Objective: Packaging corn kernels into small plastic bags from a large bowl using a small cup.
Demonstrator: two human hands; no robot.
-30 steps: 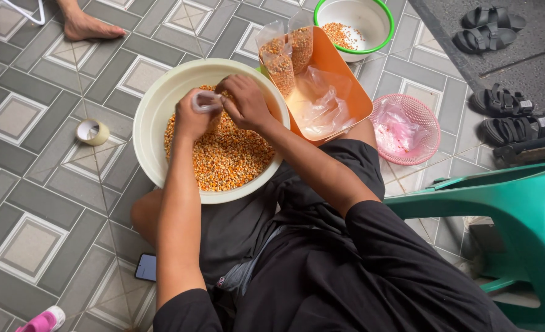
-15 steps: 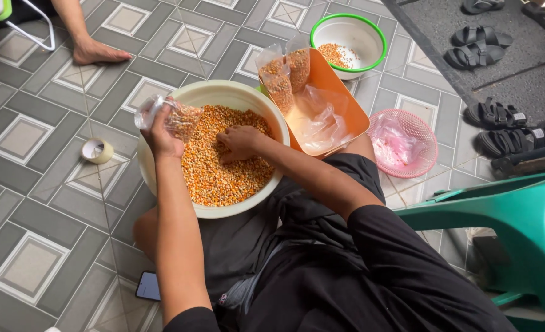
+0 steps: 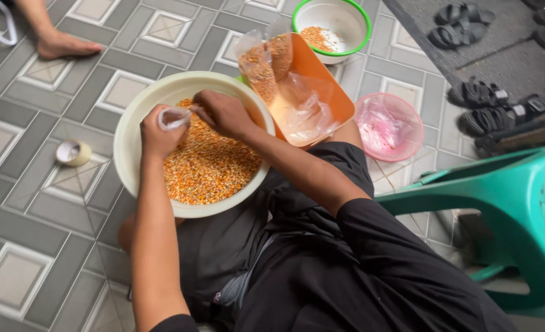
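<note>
Over the cream basin [image 3: 131,132] of orange-yellow kernels [image 3: 208,163], left hand [image 3: 157,132] fingers clutch a crumpled clear plastic bag [image 3: 174,118]; right hand [image 3: 223,112] fingers pinch its edge.

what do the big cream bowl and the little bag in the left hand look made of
Big cream round bowl: likely plastic, with a smooth, slightly glossy, thin rim. Small clear bag gripped by the left hand: thin plastic film, see-through and crinkled.

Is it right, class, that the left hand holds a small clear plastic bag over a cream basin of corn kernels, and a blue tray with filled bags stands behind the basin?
Not quite. The head view shows the tray is orange, not blue. The rest stands: the left hand holds a small clear plastic bag over the cream basin of corn kernels, and filled bags stand in the tray behind it.
</note>
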